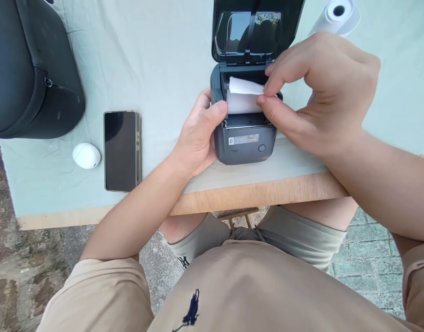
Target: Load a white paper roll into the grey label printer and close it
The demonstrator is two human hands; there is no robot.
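Note:
A small dark grey printer [244,145] sits near the table's front edge with its lid [255,30] tipped up. A white paper roll [243,94] lies in its open bay. My left hand [198,136] grips the printer's left side, with the thumb on the top rim by the paper. Above the bay, my right hand [319,92] pinches the loose end of the paper between thumb and fingers.
A black phone [122,150] lies face up to the left, and beside it a small white oval case [86,155]. A large black bag [28,69] fills the far left. A spare paper roll [336,16] lies at the back right. The table's wooden front edge [250,196] runs below the printer.

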